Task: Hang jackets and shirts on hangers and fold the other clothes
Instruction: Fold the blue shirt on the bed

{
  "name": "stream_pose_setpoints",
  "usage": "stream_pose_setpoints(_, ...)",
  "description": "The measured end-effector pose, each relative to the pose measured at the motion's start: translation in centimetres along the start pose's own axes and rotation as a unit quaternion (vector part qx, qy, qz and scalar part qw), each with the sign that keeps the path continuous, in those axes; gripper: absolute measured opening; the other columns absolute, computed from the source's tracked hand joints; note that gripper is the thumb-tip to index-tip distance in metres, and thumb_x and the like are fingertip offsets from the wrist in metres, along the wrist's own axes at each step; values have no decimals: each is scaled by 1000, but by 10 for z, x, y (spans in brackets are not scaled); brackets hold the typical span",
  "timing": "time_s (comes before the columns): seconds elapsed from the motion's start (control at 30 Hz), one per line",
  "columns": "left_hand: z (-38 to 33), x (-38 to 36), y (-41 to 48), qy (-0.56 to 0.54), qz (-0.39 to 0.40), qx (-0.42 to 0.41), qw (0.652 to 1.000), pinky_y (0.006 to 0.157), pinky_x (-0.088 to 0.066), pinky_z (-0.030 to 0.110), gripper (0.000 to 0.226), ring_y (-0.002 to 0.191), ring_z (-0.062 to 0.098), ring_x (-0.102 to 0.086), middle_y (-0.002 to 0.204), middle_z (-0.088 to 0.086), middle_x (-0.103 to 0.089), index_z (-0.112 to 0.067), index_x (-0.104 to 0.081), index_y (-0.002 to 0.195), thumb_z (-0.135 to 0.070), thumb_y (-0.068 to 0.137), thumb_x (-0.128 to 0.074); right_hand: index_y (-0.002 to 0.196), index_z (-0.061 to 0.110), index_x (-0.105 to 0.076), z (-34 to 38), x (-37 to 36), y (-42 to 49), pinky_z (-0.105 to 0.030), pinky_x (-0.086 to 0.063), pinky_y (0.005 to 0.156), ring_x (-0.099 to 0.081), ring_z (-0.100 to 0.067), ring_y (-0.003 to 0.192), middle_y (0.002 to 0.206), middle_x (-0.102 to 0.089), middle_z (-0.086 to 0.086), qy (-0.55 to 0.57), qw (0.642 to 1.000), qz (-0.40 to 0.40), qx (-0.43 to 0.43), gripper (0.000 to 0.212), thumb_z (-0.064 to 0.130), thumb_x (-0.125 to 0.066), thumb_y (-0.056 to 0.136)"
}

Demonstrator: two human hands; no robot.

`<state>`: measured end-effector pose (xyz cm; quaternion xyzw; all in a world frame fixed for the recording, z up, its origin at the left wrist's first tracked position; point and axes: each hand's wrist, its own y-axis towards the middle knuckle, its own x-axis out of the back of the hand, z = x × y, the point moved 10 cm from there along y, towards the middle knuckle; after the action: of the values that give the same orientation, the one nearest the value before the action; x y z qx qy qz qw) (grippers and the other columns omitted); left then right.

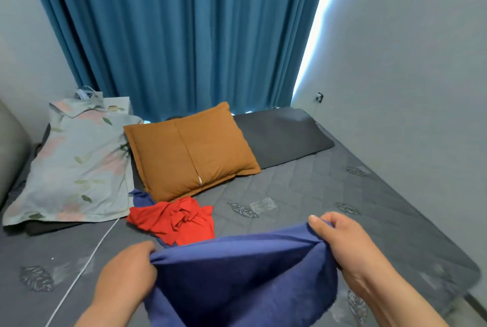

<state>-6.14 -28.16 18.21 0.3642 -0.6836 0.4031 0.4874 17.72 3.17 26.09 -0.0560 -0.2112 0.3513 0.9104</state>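
The person is holding a blue garment (237, 274) up over the near edge of the bed (329, 195), and both hands are closing on its top edge: the left hand (126, 271) is bunching the cloth at the left corner with curled fingers, while the right hand (345, 242) is pinching the right corner, thumb lying over the fold. The fabric is sagging between the two grips and draping down toward the near side, which suggests a soft, light knit that is going to slump and crease wherever it is not being supported; it looks neither slippery nor fragile. Taking it by two corners of one hem or by the shoulders, as is happening now, seems the sensible hold, since that is letting the weight pull it flat before folding. A crumpled red garment (176, 218) is lying just beyond it on the bed, touching another scrap of blue cloth (141, 196) on its far left. A floral shirt (76, 163) is lying flat at the far left, beside an orange pillow (189, 147).
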Motion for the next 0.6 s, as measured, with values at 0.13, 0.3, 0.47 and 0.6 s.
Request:
stream_pose_setpoints(0.13,-47,14,54,-22,-18,-34,999,63,-40,32,16,80,25,-57,84,5,-60,-18,-51,76,-3,77,-48,84,7,-56,-36,65,27,-30,-30,56,-42,-18,64,72,-51,-10,50,994,56,-83,12,1,-52,94)
stream_pose_setpoints(0.3,-161,47,121,-46,-62,-118,990,68,-44,31,22,88,31,-62,92,15,-68,-14,-63,80,3,75,-50,77,5,-57,-53,159,86,-25,-40,53,-47,-20,58,67,-55,-12,33,992,-52,-112,11,-4,-59,84)
stream_pose_setpoints(0.47,-283,132,156,-231,-128,-175,948,66,-49,33,36,81,31,-61,80,6,-68,-15,-68,75,12,67,-46,69,4,-59,43,268,128,-31,-35,55,-46,-24,60,64,-54,-12,-138,949,-279,46,19,12,-63,85)
stream_pose_setpoints(0.6,-336,172,177,-485,-106,-178,849,73,-59,49,34,69,32,-66,72,15,-68,-11,-69,68,13,60,-47,70,13,-61,115,320,119,-29,-36,54,-44,-16,59,64,-52,-1,-96,916,-344,182,20,17,-58,89)
